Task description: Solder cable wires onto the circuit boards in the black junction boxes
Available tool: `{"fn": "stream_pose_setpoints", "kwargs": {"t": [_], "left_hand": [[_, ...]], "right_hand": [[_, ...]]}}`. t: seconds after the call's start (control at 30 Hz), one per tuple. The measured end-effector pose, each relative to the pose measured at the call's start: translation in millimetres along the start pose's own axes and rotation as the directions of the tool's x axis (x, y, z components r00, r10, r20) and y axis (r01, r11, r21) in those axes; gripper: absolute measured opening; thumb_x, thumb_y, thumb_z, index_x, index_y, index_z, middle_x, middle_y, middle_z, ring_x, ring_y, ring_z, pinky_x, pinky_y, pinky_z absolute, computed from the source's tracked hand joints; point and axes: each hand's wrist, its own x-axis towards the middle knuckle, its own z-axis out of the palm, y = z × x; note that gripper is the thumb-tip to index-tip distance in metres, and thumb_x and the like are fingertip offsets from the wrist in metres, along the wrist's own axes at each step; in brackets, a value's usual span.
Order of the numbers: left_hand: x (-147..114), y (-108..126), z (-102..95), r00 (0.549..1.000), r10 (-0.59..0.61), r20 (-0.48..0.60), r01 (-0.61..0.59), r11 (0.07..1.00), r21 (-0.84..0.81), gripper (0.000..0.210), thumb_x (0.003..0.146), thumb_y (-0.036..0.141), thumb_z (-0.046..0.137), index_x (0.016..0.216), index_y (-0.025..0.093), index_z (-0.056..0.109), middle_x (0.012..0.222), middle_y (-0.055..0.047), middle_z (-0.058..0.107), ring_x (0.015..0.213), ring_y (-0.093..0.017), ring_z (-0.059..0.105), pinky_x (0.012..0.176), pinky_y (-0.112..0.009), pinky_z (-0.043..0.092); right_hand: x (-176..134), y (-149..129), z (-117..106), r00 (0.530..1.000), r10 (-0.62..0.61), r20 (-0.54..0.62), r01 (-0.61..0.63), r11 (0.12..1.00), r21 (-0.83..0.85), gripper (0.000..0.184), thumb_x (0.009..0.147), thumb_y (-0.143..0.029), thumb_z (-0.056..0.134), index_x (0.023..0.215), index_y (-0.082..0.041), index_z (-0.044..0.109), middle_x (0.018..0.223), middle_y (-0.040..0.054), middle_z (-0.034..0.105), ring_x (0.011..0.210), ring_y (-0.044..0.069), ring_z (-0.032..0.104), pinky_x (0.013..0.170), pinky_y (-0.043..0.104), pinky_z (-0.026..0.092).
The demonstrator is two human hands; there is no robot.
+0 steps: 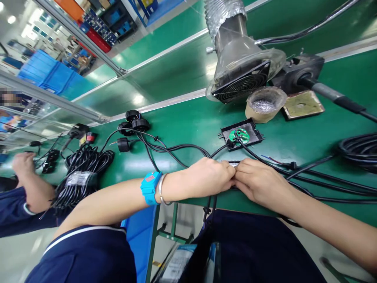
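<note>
My left hand [210, 177] and my right hand [260, 181] meet at the front edge of the green bench, fingers closed and pinched together. Between and under them shows a sliver of a small black part [234, 162]; the fingers hide the rest, so its kind cannot be told. Just beyond my hands lies a black rectangular plastic housing [255, 136] with a round green circuit board [243, 136] in it. Black cables [185, 146] run to the board and beneath my hands. A cable end with bare coloured wires [272, 160] rests right of my right hand.
Behind the housing stand a fume extractor [244, 59], a cardboard ring [262, 112] of metal scraps, a sponge tray [304, 105] and a soldering iron [332, 94] in its holder. Cable coils [81, 173] lie left, another coil [359, 151] right. A co-worker's hand [25, 163] is at far left.
</note>
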Motion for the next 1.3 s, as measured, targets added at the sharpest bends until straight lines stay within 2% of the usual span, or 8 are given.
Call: {"fn": "stream_pose_setpoints", "kwargs": {"t": [0.27,0.37,0.5,0.77,0.87,1.03,1.17,1.3], "left_hand": [[0,-14,-21.2,0.98,-0.088,0.18,0.126,0.969,-0.212,0.025,0.092,0.036,0.051,0.084,0.015,0.064,0.078,-0.006,0.069,0.075,-0.022,0.068,0.062,-0.029,0.048],[-16,-16,-15.6,0.995,-0.075,0.062,0.089,0.956,-0.279,0.015,0.092,0.025,0.053,0.099,0.016,0.062,0.091,-0.004,0.07,0.083,-0.017,0.067,0.068,-0.026,0.05],[-30,-8,9.3,0.988,-0.144,-0.056,0.136,0.983,-0.12,0.018,0.095,0.017,0.042,0.097,0.014,0.059,0.085,-0.005,0.066,0.075,-0.016,0.066,0.063,-0.025,0.05],[-24,5,39.9,0.912,-0.342,-0.227,0.291,0.929,-0.23,0.021,0.098,0.022,0.034,0.094,0.016,0.053,0.084,-0.003,0.064,0.078,-0.017,0.065,0.062,-0.027,0.052],[-30,6,46.3,0.922,-0.296,-0.25,0.263,0.952,-0.156,0.018,0.097,0.016,0.036,0.097,0.015,0.053,0.08,-0.002,0.062,0.073,-0.015,0.063,0.062,-0.025,0.052],[-37,16,50.2,0.94,-0.159,-0.301,0.217,0.961,0.171,0.031,0.093,0.008,0.039,0.121,0.005,0.049,0.083,-0.007,0.061,0.072,-0.017,0.06,0.057,-0.028,0.051],[-24,34,48.5,0.922,-0.189,-0.338,0.307,0.888,0.343,0.026,0.09,0.002,0.037,0.102,0.001,0.06,0.069,-0.006,0.055,0.06,-0.017,0.056,0.046,-0.026,0.042],[-16,41,48.2,0.907,-0.262,-0.33,0.363,0.884,0.296,0.022,0.085,0.0,0.038,0.084,0.005,0.059,0.072,-0.008,0.055,0.062,-0.018,0.056,0.046,-0.027,0.04]], "right_hand": [[-3,-1,1,0.999,0.045,0.005,-0.045,0.999,0.013,0.022,0.092,-0.02,0.05,0.075,-0.016,0.062,0.072,0.0021,0.058,0.072,0.014,0.05,0.068,0.027,0.041],[-3,-2,1,0.998,0.068,0.004,-0.068,0.997,-0.024,0.019,0.093,-0.026,0.051,0.081,-0.016,0.063,0.077,0.0026,0.062,0.076,0.014,0.054,0.069,0.027,0.042],[1,-5,-1,0.998,0.062,-0.012,-0.063,0.991,-0.121,0.02,0.094,-0.029,0.051,0.084,-0.018,0.064,0.075,0.001,0.063,0.073,0.014,0.056,0.066,0.027,0.041],[5,-8,-3,0.999,0.044,-0.027,-0.048,0.977,-0.205,0.014,0.092,-0.027,0.054,0.094,-0.019,0.065,0.079,0.0001,0.066,0.075,0.014,0.059,0.066,0.028,0.04],[7,-9,-3,0.999,0.034,-0.029,-0.039,0.975,-0.219,0.012,0.091,-0.023,0.055,0.095,-0.019,0.065,0.084,0.0016,0.067,0.079,0.015,0.059,0.066,0.029,0.04],[9,-10,-4,1.0,0.012,0.021,-0.006,0.971,-0.239,0.011,0.09,-0.019,0.053,0.092,-0.018,0.064,0.082,0.0031,0.064,0.076,0.016,0.054,0.063,0.031,0.035],[16,-14,-4,0.992,-0.035,0.121,0.07,0.952,-0.299,0.013,0.086,-0.012,0.05,0.08,-0.016,0.061,0.075,0.0061,0.057,0.074,0.019,0.046,0.062,0.034,0.029],[27,-20,-2,0.979,-0.06,0.193,0.126,0.929,-0.349,0.016,0.079,-0.008,0.051,0.067,-0.018,0.054,0.066,0.008,0.051,0.074,0.021,0.042,0.062,0.035,0.026]]}}
